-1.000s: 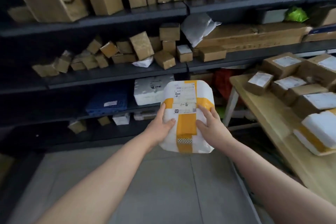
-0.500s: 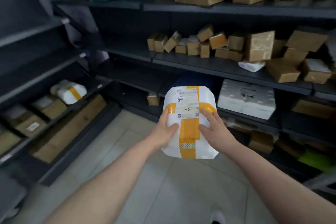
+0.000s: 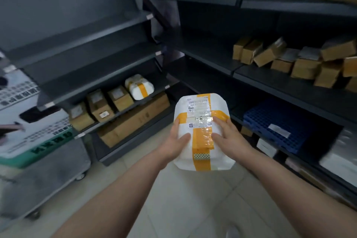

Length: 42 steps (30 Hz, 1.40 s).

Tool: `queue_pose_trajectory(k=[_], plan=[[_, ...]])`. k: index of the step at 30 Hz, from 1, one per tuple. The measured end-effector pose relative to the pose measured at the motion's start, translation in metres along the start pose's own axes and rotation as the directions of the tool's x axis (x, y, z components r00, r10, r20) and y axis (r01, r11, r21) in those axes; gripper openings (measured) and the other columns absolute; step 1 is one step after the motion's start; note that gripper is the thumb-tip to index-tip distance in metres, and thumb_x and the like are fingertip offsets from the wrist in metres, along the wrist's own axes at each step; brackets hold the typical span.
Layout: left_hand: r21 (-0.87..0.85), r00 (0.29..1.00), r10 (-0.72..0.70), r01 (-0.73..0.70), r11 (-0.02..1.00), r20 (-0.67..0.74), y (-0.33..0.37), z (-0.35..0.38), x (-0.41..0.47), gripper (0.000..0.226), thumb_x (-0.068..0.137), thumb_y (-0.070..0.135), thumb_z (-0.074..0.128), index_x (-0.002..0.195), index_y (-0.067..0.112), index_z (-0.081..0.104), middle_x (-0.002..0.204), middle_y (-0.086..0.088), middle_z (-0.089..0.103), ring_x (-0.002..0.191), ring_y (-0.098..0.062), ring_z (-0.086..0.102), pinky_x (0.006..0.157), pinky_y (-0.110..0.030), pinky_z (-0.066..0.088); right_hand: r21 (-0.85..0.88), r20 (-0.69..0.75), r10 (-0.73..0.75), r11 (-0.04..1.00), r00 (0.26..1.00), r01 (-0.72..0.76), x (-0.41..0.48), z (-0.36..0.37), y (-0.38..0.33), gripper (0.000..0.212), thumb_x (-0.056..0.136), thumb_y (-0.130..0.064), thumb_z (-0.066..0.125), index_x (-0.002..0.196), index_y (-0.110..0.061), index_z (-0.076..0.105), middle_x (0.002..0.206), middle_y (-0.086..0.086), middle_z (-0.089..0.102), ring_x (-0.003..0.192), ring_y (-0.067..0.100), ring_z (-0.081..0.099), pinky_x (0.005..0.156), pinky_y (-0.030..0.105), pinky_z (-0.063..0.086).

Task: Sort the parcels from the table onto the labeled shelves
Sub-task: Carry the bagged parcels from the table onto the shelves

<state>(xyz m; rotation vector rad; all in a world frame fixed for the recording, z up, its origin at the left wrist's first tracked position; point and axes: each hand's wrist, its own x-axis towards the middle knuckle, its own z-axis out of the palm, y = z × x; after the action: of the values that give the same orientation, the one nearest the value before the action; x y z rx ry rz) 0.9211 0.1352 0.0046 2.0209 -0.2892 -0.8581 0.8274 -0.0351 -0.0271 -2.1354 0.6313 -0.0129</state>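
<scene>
White parcel point(image 3: 201, 102) carried in both hands above the floor; view has swung left since the earlier frame.

The left hand point(image 3: 176, 144) and right hand point(image 3: 229, 137) grasp the parcel's sides as before, fingers point(image 3: 219, 122) laid over the yellow tape and thumbs on the top face. The handwritten mark on its label is too blurred to read with confidence. The left shelf unit point(image 3: 108, 81), formerly at the frame edge, now stands up-left of the parcel and looks closer. On it, up-left of the held parcel, lies a matching taped parcel point(image 3: 139, 87) beside three cardboard boxes point(image 3: 100, 108). The blue crate point(image 3: 278, 123), earlier hidden behind the parcel, now shows to its right. The row of brown boxes point(image 3: 289, 60) has shifted to the upper right.
</scene>
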Motion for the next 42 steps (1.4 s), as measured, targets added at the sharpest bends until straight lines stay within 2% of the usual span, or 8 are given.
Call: queue_pose_trajectory(k=[4,6,8,12,18,21,31,42], plan=[[-0.060,0.996,-0.048,0.043,0.997,-0.075,0.013,-0.011,0.038,0.070,0.099,0.040,0.049,0.150,0.049,0.001,0.143,0.004,0.044,0.116,-0.021,0.054,0.098,-0.049,0.048,-0.019,0.090,-0.062,0.998,0.994,0.064,0.057,-0.010,-0.008,0.059,0.096,-0.037,0.046,0.148,-0.045,0.018,0.160,-0.009,0.001,0.137,0.024,0.031,0.102,0.038,0.036],[-0.091,0.991,-0.086,0.076,0.993,-0.103,0.015,-0.017,0.052,0.070,0.099,0.041,0.048,0.150,0.050,0.001,0.139,0.007,0.045,0.106,-0.014,0.058,0.081,-0.040,0.055,-0.034,0.143,-0.074,0.996,0.987,0.080,0.083,-0.011,-0.014,0.059,0.096,-0.037,0.046,0.148,-0.045,0.018,0.159,-0.011,0.001,0.137,0.024,0.032,0.102,0.040,0.036],[-0.116,0.984,-0.127,0.112,0.987,-0.128,0.015,-0.025,0.065,0.070,0.099,0.041,0.048,0.150,0.050,0.000,0.140,0.007,0.045,0.097,-0.009,0.057,0.064,-0.028,0.051,-0.031,0.190,-0.087,0.995,0.978,0.095,0.106,-0.007,-0.020,0.060,0.096,-0.037,0.046,0.148,-0.045,0.018,0.160,-0.010,-0.001,0.138,0.024,0.030,0.104,0.041,0.035],[-0.156,0.978,-0.152,0.129,0.979,-0.144,0.014,-0.042,0.095,0.070,0.100,0.039,0.048,0.150,0.048,0.001,0.146,0.002,0.042,0.115,-0.021,0.055,0.085,-0.038,0.049,-0.045,0.242,-0.083,0.994,0.967,0.096,0.145,0.003,-0.030,0.060,0.096,-0.037,0.046,0.148,-0.046,0.017,0.160,-0.009,-0.003,0.137,0.025,0.030,0.100,0.037,0.037],[-0.153,0.974,-0.174,0.152,0.976,-0.143,0.012,-0.081,0.164,0.070,0.100,0.041,0.047,0.151,0.047,0.000,0.149,-0.001,0.038,0.122,-0.025,0.050,0.101,-0.048,0.044,-0.044,0.263,-0.081,0.994,0.961,0.096,0.219,0.020,-0.049,0.060,0.096,-0.036,0.047,0.148,-0.045,0.017,0.159,-0.009,0.001,0.137,0.024,0.030,0.105,0.042,0.039],[-0.145,0.976,-0.176,0.157,0.977,-0.132,0.014,-0.112,0.212,0.070,0.100,0.041,0.046,0.151,0.046,-0.003,0.152,-0.001,0.032,0.119,-0.022,0.046,0.099,-0.045,0.041,-0.054,0.258,-0.075,0.994,0.963,0.091,0.270,0.034,-0.066,0.060,0.096,-0.036,0.047,0.148,-0.045,0.018,0.158,-0.009,0.004,0.134,0.025,0.033,0.101,0.042,0.041],[-0.088,0.964,-0.252,0.245,0.966,-0.080,0.009,-0.214,0.363,0.071,0.098,0.046,0.046,0.150,0.048,-0.003,0.151,-0.003,0.036,0.128,-0.030,0.044,0.106,-0.053,0.038,-0.010,0.230,0.030,1.000,0.973,-0.028,0.424,0.093,-0.112,0.059,0.094,-0.031,0.048,0.147,-0.043,0.024,0.156,-0.008,0.016,0.130,0.023,0.038,0.100,0.042,0.042],[-0.130,0.958,-0.288,0.284,0.950,-0.009,0.008,-0.243,0.494,0.074,0.097,0.044,0.050,0.152,0.045,-0.001,0.147,-0.001,0.040,0.126,-0.027,0.046,0.105,-0.049,0.041,0.076,0.229,0.134,0.985,0.964,-0.155,0.551,0.117,-0.102,0.058,0.092,-0.026,0.050,0.143,-0.044,0.031,0.148,-0.002,0.033,0.124,0.023,0.045,0.098,0.043,0.044]])
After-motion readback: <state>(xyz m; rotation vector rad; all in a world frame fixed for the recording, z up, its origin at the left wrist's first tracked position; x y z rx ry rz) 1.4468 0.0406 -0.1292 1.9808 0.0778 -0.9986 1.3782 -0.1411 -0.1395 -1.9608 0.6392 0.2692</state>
